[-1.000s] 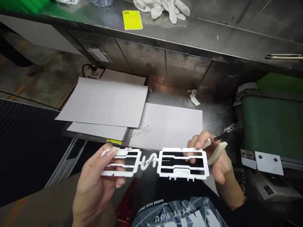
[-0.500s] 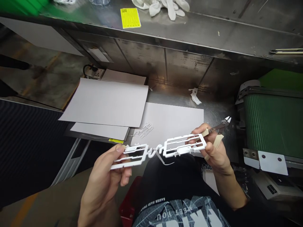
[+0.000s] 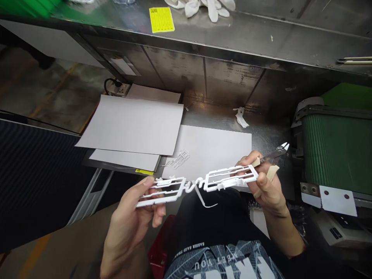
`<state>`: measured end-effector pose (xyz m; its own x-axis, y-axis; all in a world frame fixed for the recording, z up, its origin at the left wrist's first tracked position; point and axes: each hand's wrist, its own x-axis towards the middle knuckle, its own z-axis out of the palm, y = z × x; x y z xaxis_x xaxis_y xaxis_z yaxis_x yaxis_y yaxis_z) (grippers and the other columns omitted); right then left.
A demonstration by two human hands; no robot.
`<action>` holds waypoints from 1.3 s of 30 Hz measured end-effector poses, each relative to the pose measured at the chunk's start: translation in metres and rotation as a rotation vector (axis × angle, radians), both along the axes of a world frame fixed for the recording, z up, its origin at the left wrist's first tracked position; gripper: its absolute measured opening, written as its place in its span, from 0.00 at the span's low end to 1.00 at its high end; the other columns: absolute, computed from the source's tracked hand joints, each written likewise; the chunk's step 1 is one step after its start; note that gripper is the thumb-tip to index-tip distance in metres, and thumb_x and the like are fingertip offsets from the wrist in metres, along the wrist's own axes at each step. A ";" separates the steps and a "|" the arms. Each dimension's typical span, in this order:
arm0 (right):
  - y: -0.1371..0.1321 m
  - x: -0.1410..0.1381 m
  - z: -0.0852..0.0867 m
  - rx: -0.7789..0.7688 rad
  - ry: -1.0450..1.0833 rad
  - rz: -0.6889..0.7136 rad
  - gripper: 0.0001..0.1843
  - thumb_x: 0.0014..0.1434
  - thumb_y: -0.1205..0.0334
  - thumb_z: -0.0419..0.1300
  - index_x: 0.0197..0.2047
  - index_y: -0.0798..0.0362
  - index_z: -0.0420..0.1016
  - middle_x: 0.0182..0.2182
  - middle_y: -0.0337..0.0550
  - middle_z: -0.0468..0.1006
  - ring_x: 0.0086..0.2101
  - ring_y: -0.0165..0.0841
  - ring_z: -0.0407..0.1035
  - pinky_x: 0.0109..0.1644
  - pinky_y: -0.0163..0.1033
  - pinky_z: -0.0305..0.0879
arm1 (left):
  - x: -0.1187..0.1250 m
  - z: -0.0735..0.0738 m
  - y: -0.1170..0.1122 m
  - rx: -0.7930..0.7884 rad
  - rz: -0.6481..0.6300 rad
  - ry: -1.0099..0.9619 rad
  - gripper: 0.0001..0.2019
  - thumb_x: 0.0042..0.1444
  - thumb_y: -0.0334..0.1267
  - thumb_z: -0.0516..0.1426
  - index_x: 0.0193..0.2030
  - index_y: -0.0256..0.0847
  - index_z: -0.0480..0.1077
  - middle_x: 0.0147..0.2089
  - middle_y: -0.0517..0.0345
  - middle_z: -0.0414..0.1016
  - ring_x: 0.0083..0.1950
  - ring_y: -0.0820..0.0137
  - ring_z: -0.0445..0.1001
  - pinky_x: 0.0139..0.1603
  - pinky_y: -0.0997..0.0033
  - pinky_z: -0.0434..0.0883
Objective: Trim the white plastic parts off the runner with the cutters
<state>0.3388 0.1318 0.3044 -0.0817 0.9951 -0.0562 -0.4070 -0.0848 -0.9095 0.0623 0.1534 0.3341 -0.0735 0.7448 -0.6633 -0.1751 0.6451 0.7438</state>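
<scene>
My left hand (image 3: 128, 217) pinches the outer end of a white plastic frame (image 3: 165, 200) between thumb and fingers. A curved runner joins it to a second white plastic frame (image 3: 229, 182), and a thin sprue tail (image 3: 200, 197) hangs from the middle. The far end of that second frame is gripped by my right hand (image 3: 271, 197). The same hand also holds side cutters (image 3: 279, 152) with cream handles, their jaws pointing up and right, away from the frames. Several thin white trimmings (image 3: 180, 158) lie on a white sheet (image 3: 215, 147) beyond the hands.
More white sheets (image 3: 136, 124) are stacked at left by a power socket (image 3: 123, 90). A crumpled white scrap (image 3: 241, 118) lies on the metal bench. To the right stands a green conveyor belt (image 3: 331, 147). White gloves (image 3: 200, 7) and a yellow label (image 3: 162, 20) are on the shelf.
The view has shifted slightly, and both hands with the joined frames appear a little further right. The frames have tilted slightly. Both grips stay the same.
</scene>
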 end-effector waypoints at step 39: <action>0.014 -0.036 -0.022 -0.256 -0.693 0.443 0.26 0.72 0.35 0.48 0.43 0.46 0.76 0.36 0.36 0.80 0.39 0.34 0.73 0.46 0.42 0.64 | 0.016 -0.058 -0.004 0.387 -0.107 0.047 0.16 0.66 0.50 0.59 0.38 0.39 0.67 0.32 0.56 0.82 0.30 0.68 0.82 0.31 0.71 0.80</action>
<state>0.3027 0.1458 0.2820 -0.3236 0.8294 -0.4554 0.3520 -0.3412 -0.8716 0.0785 0.1491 0.2757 -0.0053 0.9438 -0.3305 -0.0824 0.3290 0.9407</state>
